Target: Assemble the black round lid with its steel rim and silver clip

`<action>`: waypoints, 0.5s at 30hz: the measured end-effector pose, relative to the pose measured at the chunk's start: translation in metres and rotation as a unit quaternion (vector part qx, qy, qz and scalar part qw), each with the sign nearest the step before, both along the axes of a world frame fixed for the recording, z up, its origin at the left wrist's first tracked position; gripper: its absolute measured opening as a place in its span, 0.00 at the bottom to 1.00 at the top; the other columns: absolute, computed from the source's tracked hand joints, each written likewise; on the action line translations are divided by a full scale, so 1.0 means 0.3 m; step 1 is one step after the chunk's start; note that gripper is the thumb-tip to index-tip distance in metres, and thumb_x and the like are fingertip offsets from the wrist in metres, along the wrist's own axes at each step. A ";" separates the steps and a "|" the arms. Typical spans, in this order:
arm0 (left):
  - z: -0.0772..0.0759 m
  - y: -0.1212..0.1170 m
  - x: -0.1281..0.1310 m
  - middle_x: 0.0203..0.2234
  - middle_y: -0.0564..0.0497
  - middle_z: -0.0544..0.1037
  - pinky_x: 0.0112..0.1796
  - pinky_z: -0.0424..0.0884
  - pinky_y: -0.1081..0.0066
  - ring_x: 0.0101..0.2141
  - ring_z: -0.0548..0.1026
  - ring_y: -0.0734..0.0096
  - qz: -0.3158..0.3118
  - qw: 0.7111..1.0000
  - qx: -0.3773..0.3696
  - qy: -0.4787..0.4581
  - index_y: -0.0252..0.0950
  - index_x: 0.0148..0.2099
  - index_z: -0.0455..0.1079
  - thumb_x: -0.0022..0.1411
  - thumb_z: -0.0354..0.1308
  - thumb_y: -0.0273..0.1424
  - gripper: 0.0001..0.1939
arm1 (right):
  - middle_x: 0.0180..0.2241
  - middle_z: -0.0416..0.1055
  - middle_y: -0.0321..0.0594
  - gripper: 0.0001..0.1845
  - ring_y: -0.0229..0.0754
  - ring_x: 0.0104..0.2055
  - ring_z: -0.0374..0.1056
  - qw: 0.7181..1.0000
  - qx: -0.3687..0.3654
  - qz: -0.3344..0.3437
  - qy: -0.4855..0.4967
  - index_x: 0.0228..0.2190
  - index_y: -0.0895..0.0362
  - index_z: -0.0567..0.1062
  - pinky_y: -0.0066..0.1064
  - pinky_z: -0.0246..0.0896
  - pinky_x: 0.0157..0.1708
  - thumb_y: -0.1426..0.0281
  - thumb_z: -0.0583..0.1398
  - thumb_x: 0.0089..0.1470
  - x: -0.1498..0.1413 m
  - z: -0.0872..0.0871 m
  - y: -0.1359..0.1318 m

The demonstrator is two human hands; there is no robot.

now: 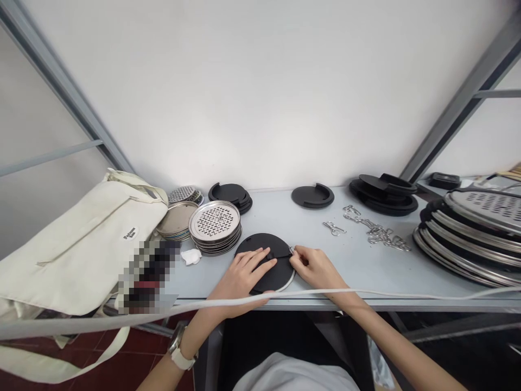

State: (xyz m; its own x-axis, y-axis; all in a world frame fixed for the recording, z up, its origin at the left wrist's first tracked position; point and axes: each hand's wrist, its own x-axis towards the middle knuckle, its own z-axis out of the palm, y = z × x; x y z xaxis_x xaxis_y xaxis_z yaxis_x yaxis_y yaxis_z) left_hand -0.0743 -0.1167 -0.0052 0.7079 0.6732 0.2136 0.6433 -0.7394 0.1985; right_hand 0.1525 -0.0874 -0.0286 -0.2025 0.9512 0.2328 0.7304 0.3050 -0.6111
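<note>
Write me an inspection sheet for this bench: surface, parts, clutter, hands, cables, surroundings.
Surface: grey table, flat.
Parts: black disc near the front edge; perforated plates stacked to its left; loose clips to its right; more black discs at the back; large plates stacked far right.
Clutter: cream bag at left; white scrap by the perforated plates.
Left hand: spread on the disc.
Right hand: fingertips at the disc's right edge; exact grip unclear.
Cables: white cord crosses the view, over the forearms.
Surroundings: white wall, grey posts.
</note>
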 end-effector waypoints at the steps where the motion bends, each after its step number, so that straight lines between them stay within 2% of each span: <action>1: 0.001 0.000 0.000 0.64 0.45 0.53 0.58 0.53 0.55 0.62 0.52 0.57 0.002 1.000 0.000 0.001 0.40 0.65 0.52 0.63 0.53 0.39 0.30 | 0.15 0.53 0.29 0.16 0.31 0.19 0.49 1.000 -0.002 0.000 0.003 0.17 0.55 0.54 0.26 0.42 0.23 0.68 0.50 0.54 0.000 0.000 -0.001; 11: 0.007 -0.001 0.001 0.64 0.44 0.53 0.57 0.54 0.55 0.62 0.53 0.56 -0.001 1.000 0.003 0.001 0.40 0.65 0.52 0.64 0.52 0.40 0.30 | 0.16 0.57 0.29 0.16 0.33 0.19 0.50 1.000 -0.004 0.015 -0.004 0.21 0.54 0.58 0.27 0.42 0.23 0.64 0.46 0.60 -0.002 0.001 -0.002; 15: 0.008 0.000 0.002 0.64 0.44 0.53 0.57 0.54 0.55 0.62 0.53 0.56 -0.002 1.000 0.004 -0.001 0.40 0.65 0.52 0.63 0.53 0.39 0.30 | 0.17 0.58 0.30 0.16 0.33 0.19 0.49 1.000 0.005 0.014 -0.002 0.20 0.55 0.59 0.26 0.43 0.23 0.65 0.48 0.59 0.000 0.003 -0.004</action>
State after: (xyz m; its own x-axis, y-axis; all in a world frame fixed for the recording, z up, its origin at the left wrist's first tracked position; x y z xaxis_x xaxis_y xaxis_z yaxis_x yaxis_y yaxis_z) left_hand -0.0736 -0.1167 -0.0028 0.7103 0.6689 0.2192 0.6402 -0.7434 0.1938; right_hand 0.1525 -0.0886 -0.0277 -0.2300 0.9429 0.2409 0.7245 0.3312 -0.6045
